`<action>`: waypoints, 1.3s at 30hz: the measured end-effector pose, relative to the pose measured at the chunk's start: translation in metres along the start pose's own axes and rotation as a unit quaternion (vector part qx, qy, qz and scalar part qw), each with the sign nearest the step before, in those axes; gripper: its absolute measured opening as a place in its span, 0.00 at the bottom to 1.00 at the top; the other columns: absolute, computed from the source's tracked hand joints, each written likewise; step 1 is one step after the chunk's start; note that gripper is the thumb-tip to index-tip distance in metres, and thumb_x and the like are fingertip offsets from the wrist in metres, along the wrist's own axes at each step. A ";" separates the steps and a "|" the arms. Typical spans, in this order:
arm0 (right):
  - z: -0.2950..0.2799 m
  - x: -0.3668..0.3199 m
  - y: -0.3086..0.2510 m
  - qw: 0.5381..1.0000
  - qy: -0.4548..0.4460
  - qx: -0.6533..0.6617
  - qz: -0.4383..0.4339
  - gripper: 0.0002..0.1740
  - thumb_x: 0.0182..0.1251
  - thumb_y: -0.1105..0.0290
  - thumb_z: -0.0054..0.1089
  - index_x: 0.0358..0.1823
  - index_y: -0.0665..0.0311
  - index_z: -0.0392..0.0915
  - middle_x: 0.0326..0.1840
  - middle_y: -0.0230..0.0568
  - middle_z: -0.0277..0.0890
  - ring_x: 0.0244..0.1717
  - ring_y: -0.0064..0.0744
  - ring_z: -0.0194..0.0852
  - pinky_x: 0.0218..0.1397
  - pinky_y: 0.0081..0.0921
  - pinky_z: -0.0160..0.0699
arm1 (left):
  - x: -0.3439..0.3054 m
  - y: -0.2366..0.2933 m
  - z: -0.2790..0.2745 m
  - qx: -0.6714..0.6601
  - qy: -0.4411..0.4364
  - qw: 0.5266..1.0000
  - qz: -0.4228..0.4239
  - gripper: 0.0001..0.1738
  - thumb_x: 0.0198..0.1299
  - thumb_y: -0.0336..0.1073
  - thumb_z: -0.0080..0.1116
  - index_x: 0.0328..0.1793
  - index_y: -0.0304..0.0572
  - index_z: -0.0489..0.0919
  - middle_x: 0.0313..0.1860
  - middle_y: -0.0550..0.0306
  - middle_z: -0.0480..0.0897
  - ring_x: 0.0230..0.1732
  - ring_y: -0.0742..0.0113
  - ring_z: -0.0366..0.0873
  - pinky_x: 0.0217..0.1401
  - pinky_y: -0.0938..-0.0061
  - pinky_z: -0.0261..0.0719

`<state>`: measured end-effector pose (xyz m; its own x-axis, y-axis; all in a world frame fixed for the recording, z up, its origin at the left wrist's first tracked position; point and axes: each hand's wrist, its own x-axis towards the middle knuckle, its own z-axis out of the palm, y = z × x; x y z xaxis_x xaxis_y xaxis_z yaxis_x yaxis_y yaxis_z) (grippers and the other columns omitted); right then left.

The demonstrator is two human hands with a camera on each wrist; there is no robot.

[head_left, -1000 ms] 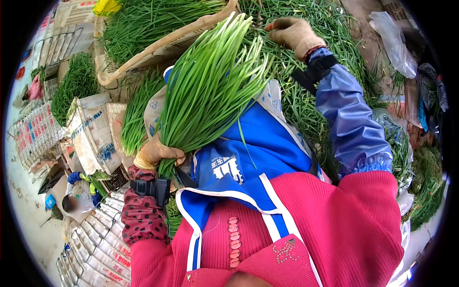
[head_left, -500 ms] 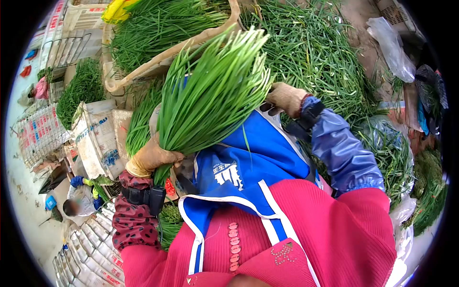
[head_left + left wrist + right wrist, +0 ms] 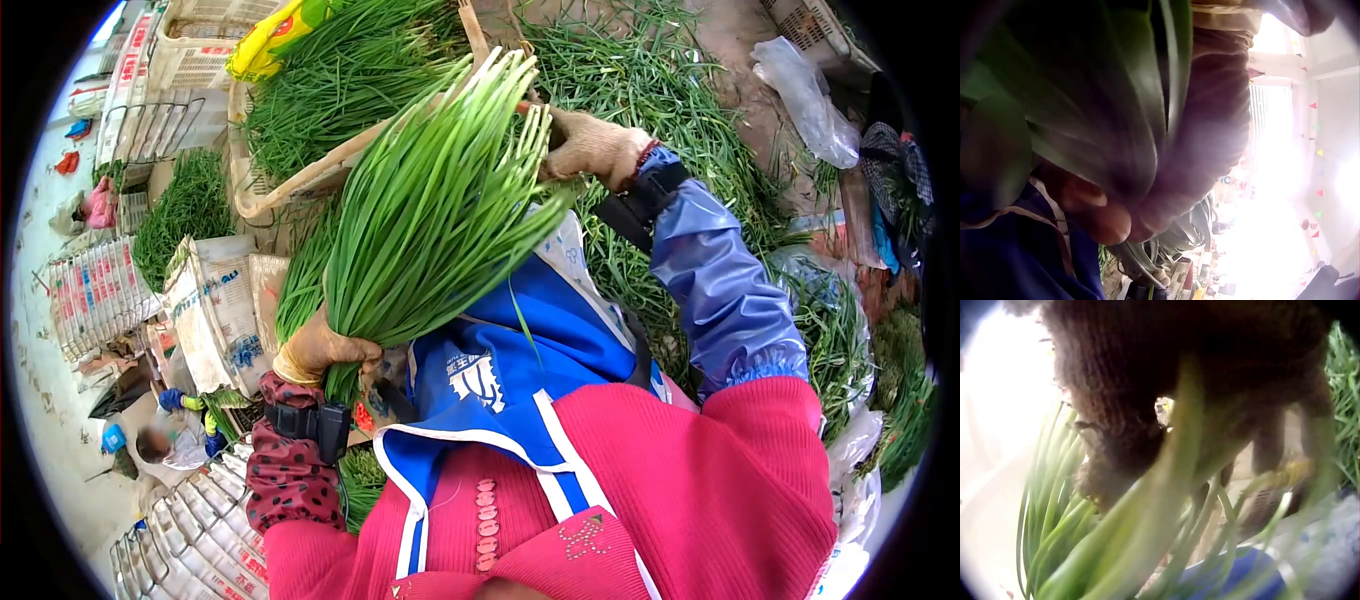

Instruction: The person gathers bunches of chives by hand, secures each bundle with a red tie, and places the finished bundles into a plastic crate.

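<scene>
My left hand (image 3: 325,350), in a tan glove, grips a large bunch of garlic chives (image 3: 420,210) near its leafy lower end. The bunch fans up and across my lap, pale stem ends at the top. At its right edge is my right hand (image 3: 600,148) in a knitted glove, fingers among the stem ends. In the right wrist view, the thumb and fingers of the dark glove (image 3: 1129,425) pinch chive stems (image 3: 1129,537). The left wrist view has gloved fingers (image 3: 1204,119) curled round broad green leaves (image 3: 1104,100). A blue apron (image 3: 560,310) lies beneath the bunch.
A basket (image 3: 310,180) full of chives stands ahead, a yellow bag (image 3: 270,45) at its corner. Loose green leaves (image 3: 640,80) heap up ahead to the right. Clear plastic (image 3: 805,100) lies beyond. Stacked crates (image 3: 200,510) and another person (image 3: 180,440) are at the left.
My right hand came down from over the loose leaves to the bunch's right edge, then moved up slightly along the stem ends. The left hand keeps its grip on the bunch.
</scene>
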<state>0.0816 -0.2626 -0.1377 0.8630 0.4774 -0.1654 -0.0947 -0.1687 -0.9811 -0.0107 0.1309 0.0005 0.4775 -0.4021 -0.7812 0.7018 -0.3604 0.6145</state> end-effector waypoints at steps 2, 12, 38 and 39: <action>0.000 -0.005 -0.013 0.990 0.000 0.122 0.074 0.41 0.51 0.76 0.69 0.72 0.63 0.67 0.49 0.30 0.80 0.45 0.21 0.73 0.50 0.22 0.75 | -0.006 0.002 0.004 0.001 0.007 1.000 -0.013 0.32 0.47 0.16 0.65 0.62 0.31 0.71 0.28 0.48 0.80 0.21 0.59 0.78 0.23 0.68 0.76; -0.051 -0.005 0.009 0.929 0.297 -0.195 0.104 0.20 0.57 0.70 0.72 0.53 0.54 0.84 0.35 0.33 0.84 0.33 0.22 0.79 0.39 0.22 0.81 | -0.013 0.004 0.000 0.009 0.050 0.998 0.026 0.33 0.44 0.16 0.67 0.61 0.33 0.73 0.30 0.50 0.82 0.23 0.62 0.79 0.24 0.70 0.77; 0.092 0.052 0.041 0.597 -0.233 0.765 -0.056 0.51 0.66 0.31 0.48 0.76 0.67 0.55 0.63 0.54 0.76 0.72 0.61 0.61 0.73 0.57 0.63 | -0.025 -0.030 0.052 0.728 0.266 0.592 0.220 0.49 0.48 0.21 0.57 0.78 0.72 0.64 0.75 0.43 0.65 0.46 0.38 0.82 0.44 0.58 0.84; 0.091 0.053 0.041 0.593 -0.250 0.763 -0.057 0.53 0.66 0.30 0.48 0.77 0.67 0.55 0.62 0.54 0.76 0.72 0.61 0.61 0.73 0.57 0.63 | -0.027 -0.045 0.062 0.702 0.260 0.646 0.152 0.51 0.48 0.20 0.56 0.79 0.74 0.62 0.75 0.43 0.65 0.48 0.39 0.80 0.48 0.56 0.83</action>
<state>0.0783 -0.1653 -0.1959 0.6886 0.6704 0.2763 -0.7176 0.6849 0.1266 -0.0877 0.1059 0.0007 0.8496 -0.4283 -0.3076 -0.4619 -0.8860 -0.0420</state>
